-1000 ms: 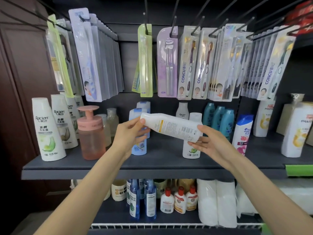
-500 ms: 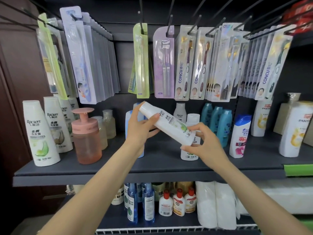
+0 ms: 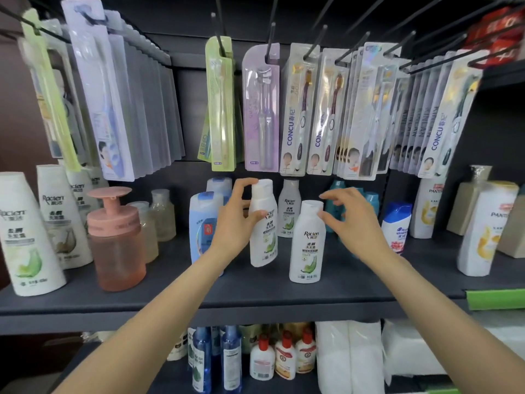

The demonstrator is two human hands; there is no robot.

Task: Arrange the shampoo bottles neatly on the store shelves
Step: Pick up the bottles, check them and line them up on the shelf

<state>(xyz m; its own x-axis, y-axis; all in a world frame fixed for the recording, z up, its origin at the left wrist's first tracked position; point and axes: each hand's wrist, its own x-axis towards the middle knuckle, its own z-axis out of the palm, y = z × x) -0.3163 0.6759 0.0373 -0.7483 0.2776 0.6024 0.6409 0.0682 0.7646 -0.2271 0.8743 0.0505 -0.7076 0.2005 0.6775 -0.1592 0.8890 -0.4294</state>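
Left hand gripping white shampoo bottle, base tilted, right hand fingers spread, empty

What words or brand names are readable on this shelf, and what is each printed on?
"Raclen": white shampoo bottle gripped by the left hand, and the white bottle in front by the right hand.
"CONCU": hanging toothbrush packs.
"KINLAN": toothbrush packs further right.
"PANTENE", cut off: white and gold bottle.
Chinese characters, barcodes and fine print on the bottles: too small or blurred.
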